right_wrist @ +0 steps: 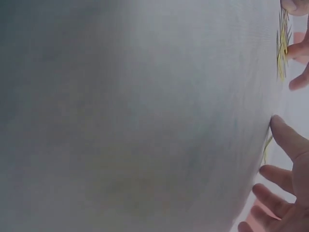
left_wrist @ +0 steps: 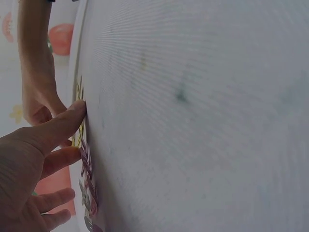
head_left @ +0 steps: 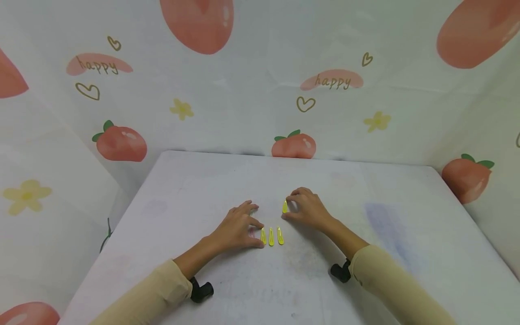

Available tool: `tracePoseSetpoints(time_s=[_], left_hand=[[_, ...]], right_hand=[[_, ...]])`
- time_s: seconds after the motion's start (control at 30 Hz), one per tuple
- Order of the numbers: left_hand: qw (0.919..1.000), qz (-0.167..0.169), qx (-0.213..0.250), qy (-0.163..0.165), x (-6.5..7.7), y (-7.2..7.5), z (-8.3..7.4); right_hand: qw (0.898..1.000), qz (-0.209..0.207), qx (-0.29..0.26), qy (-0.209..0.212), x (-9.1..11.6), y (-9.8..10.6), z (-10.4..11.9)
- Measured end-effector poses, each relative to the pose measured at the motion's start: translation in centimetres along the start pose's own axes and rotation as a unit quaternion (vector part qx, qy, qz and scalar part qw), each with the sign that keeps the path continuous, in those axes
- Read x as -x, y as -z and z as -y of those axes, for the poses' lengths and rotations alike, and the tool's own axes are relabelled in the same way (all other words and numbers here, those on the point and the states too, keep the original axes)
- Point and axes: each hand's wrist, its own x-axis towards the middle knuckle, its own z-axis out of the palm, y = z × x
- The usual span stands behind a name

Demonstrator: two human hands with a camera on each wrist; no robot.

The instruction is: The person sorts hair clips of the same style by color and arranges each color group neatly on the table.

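Observation:
Three yellow snap hair clips (head_left: 271, 236) lie side by side on the white table (head_left: 195, 180). With thumb and index finger at its two ends, my left hand (head_left: 235, 228) pinches the leftmost yellow clip (head_left: 263, 236). Farther back lies another yellow clip (head_left: 285, 206), between the spread thumb and index finger of my right hand (head_left: 308, 210). In the right wrist view a gap shows between that clip (right_wrist: 267, 149) and the thumb. Pink clips (left_wrist: 86, 159) and grey clips (left_wrist: 84, 193) lie under my left hand, mostly hidden in the head view.
A white cloth (head_left: 243, 90) printed with peaches, hearts and flowers hangs behind the table and at its sides. Small black cameras (head_left: 201, 291) are strapped at both wrists, near the beige sleeves (head_left: 150, 289). A bluish stain (head_left: 383, 225) marks the table at right.

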Motion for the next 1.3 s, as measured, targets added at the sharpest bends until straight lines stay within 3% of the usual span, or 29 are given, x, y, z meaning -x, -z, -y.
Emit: tracePoseSetpoints(time_s=[0.33, 0.53, 0.8, 1.3], left_hand=[[1.0000, 0.002, 0.003, 0.006, 0.0, -0.1, -0.3], [1.0000, 0.003, 0.003, 0.007, 0.1, 0.1, -0.5], [0.9999, 0.000, 0.006, 0.008, 0.0, 0.2, -0.3], [1.0000, 0.001, 0.010, 0.001, 0.1, 0.1, -0.1]], right_hand=[[1.000, 0.010, 0.016, 0.006, -0.1, 0.1, -0.1], [0.997, 0.023, 0.017, 0.067, 1.9, 0.5, -0.7], [0.990, 0.044, -0.003, 0.130, 4.5, 0.6, 0.2], [0.993, 0.041, -0.007, 0.113, 5.0, 0.1, 0.7]])
